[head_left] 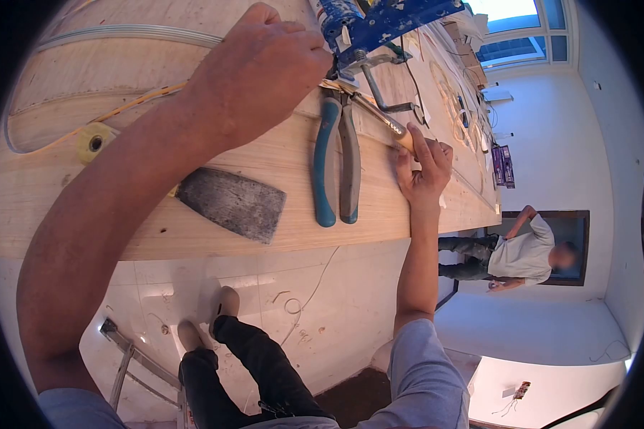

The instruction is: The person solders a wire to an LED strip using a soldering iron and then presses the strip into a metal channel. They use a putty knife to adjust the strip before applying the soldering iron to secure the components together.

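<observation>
My left hand is closed in a fist beside a blue, paint-spattered metal tool; whatever its fingers grip is hidden. My right hand pinches the tan handle of a tool with a metal shaft. That shaft points up and left toward the blue tool's base, where a bent metal rod hangs. Between the hands lie pliers with teal and grey handles, jaws toward the blue tool. A scraper with a worn, wide blade rests under my left forearm, its handle mostly covered.
On the wooden worktop are a yellow roll, a thin orange cable and metal strips. Loose cables lie farther right. A ladder stands on the floor at lower left. Another person stands by a doorway.
</observation>
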Demonstrator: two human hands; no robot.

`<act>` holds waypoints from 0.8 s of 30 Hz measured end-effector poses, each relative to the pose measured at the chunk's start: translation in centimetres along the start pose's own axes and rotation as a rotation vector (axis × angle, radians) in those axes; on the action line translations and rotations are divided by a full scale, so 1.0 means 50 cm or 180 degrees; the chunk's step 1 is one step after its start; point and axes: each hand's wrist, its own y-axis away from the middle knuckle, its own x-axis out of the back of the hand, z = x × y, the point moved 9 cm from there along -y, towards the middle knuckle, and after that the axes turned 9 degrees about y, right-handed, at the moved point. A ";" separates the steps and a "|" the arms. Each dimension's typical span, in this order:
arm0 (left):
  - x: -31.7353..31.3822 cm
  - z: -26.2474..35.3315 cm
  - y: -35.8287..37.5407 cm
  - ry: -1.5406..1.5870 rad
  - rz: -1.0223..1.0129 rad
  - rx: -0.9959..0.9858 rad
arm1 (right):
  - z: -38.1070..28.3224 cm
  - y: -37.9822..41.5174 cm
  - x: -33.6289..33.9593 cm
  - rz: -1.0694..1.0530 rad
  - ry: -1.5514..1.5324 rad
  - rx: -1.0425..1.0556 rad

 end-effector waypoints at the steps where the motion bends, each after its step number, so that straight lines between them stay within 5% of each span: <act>1: -0.001 0.000 0.000 0.0011 -0.0015 0.0009 | 0.000 0.000 0.000 0.0004 0.0001 0.0000; 24: 0.003 0.002 0.002 -0.0026 0.0001 -0.0017 | -0.009 -0.002 0.006 0.0044 0.0055 0.0051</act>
